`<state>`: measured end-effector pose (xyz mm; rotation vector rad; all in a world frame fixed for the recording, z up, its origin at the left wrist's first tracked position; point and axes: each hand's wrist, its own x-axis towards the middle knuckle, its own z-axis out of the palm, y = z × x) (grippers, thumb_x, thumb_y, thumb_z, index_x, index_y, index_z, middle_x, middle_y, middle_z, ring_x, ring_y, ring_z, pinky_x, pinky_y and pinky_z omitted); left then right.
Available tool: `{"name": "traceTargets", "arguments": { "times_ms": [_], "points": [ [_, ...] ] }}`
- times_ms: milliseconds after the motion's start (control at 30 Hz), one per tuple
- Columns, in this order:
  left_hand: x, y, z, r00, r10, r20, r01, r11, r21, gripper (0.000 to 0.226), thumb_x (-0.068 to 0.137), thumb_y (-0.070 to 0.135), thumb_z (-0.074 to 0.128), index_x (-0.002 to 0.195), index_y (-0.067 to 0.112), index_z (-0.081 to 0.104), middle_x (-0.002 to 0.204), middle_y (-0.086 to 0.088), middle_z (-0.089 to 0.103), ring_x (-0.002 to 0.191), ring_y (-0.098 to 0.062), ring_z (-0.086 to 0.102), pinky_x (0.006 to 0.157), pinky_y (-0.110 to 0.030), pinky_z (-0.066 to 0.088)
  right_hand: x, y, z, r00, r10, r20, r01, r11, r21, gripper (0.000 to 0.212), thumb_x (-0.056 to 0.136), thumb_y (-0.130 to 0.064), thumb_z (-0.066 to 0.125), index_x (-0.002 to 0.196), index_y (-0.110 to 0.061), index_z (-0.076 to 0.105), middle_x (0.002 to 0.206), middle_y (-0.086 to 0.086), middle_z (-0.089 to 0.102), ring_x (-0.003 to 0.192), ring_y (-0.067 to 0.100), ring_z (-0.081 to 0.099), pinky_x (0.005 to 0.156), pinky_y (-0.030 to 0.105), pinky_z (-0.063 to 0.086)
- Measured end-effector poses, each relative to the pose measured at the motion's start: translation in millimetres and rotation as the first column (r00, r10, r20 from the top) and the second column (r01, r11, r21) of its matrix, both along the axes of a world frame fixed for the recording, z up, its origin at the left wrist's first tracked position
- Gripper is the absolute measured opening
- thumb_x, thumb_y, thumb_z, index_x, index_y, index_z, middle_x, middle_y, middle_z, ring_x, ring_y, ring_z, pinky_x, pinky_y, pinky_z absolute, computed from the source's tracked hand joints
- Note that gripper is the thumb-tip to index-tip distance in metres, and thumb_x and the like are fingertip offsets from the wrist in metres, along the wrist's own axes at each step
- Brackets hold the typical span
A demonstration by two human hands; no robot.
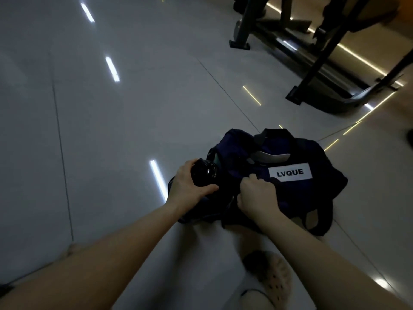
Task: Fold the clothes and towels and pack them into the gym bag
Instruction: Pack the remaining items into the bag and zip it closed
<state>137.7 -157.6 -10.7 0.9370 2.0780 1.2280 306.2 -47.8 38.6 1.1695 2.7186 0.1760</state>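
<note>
- Two hands, both mine, reach forward and down to one bag on the floor.
- One gym bag point(317, 166), dark navy, lies on its side just ahead of me, right of centre. One white label point(290, 172) on it reads LVQUE in black letters.
- One black handle point(277, 132) arches over the bag's far edge. A pale grey piece point(270, 156) shows near the top of the bag; I cannot tell what it is.
- My left hand point(190, 182) is wrapped around one black round object point(204, 173), glossy, at the bag's left end. The fingers curl over its far side and the thumb lies along its near side.
- My right hand point(259, 195) has its fingers curled tight, pinching the bag's fabric just left of the label.
- One foot in a pale clog point(270, 280) with holes shows at the bottom, close to the bag.
- The floor point(134, 121) is large, pale grey, glossy tiles with thin dark joints. Several bright strips of light reflect in it.
- The room is dim. Dark metal gym equipment point(312, 48) stands at the upper right, well apart from the bag.
</note>
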Motion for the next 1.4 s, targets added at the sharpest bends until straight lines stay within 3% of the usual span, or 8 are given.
{"name": "traceTargets", "arguments": {
  "times_ms": [233,500,667,767,900,1167,1333,1400],
  "points": [
    [14.7,5.0,-12.1,0.999,-0.023,-0.026,0.023,0.999,0.022,0.088,0.068,0.050,0.089,0.140,0.035,0.040,0.132,0.010,0.046,0.118,-0.006,0.046,0.102,-0.024,0.039,25.6,14.7,8.1,0.965,-0.021,-0.263,-0.055,0.959,-0.277,0.032,0.090,-0.025,0.055,0.066,-0.017,0.035,0.073,0.000,0.041,0.065,0.022,0.042,0.062,0.036,0.031],
    [35.5,6.9,-18.9,0.939,-0.276,-0.203,0.267,0.961,-0.074,0.093,0.076,0.043,0.083,0.154,0.031,0.033,0.144,0.008,0.035,0.126,-0.016,0.048,0.100,-0.025,0.044,37.8,21.5,-0.5,0.838,-0.333,-0.432,0.065,0.847,-0.527,0.026,0.081,-0.020,0.061,0.060,-0.014,0.047,0.056,0.001,0.050,0.054,0.014,0.045,0.058,0.038,0.043],
    [34.3,19.8,-18.3,0.945,-0.290,-0.148,0.285,0.957,-0.059,0.096,0.075,0.045,0.085,0.155,0.034,0.034,0.142,0.006,0.040,0.123,-0.011,0.049,0.100,-0.024,0.044,18.7,9.3,2.7,0.940,0.116,-0.321,-0.136,0.990,-0.041,0.027,0.086,-0.040,0.062,0.081,-0.015,0.052,0.090,0.002,0.053,0.075,0.019,0.052,0.060,0.034,0.041],
    [26.4,23.6,-17.7,0.950,-0.310,-0.025,0.309,0.951,-0.016,0.084,0.083,0.045,0.080,0.154,0.036,0.037,0.142,0.004,0.047,0.130,-0.010,0.046,0.108,-0.028,0.041,2.3,6.1,1.5,0.966,0.052,-0.253,-0.039,0.998,0.056,0.032,0.090,-0.038,0.060,0.107,-0.012,0.054,0.111,0.009,0.052,0.094,0.027,0.058,0.062,0.034,0.038],
    [13.4,24.8,-15.3,0.952,-0.297,0.072,0.298,0.955,-0.003,0.070,0.089,0.033,0.076,0.151,0.031,0.045,0.144,0.007,0.052,0.130,-0.001,0.045,0.110,-0.021,0.035,0.2,16.5,0.1,0.959,-0.133,-0.249,0.123,0.991,-0.055,0.030,0.097,-0.037,0.055,0.114,-0.012,0.052,0.114,0.008,0.053,0.098,0.029,0.060,0.071,0.039,0.045],
    [31.1,39.2,-11.6,0.978,-0.183,0.103,0.187,0.982,-0.030,0.081,0.078,0.039,0.085,0.148,0.020,0.049,0.144,0.000,0.054,0.131,-0.015,0.051,0.110,-0.033,0.043,16.9,43.9,26.1,0.828,-0.351,-0.437,0.010,0.789,-0.614,0.029,0.099,-0.020,0.059,0.071,-0.011,0.056,0.073,0.003,0.055,0.065,0.009,0.054,0.062,0.025,0.041],
    [59.2,50.8,-9.9,0.987,-0.157,-0.035,0.152,0.981,-0.117,0.082,0.080,0.045,0.080,0.149,0.018,0.046,0.141,-0.006,0.050,0.129,-0.023,0.051,0.104,-0.030,0.041,17.2,41.1,23.3,0.842,-0.349,-0.412,0.039,0.801,-0.598,0.031,0.097,-0.022,0.063,0.067,-0.015,0.056,0.067,-0.001,0.055,0.061,0.010,0.052,0.061,0.028,0.041],
    [56.8,53.8,-9.5,0.979,-0.168,0.118,0.181,0.978,-0.106,0.083,0.077,0.051,0.078,0.148,0.021,0.048,0.140,-0.003,0.054,0.126,-0.019,0.054,0.106,-0.030,0.044,16.0,42.5,25.0,0.854,-0.346,-0.389,0.081,0.826,-0.558,0.028,0.095,-0.026,0.063,0.073,-0.009,0.058,0.068,0.002,0.058,0.064,0.015,0.055,0.066,0.034,0.044]
  ]
}}
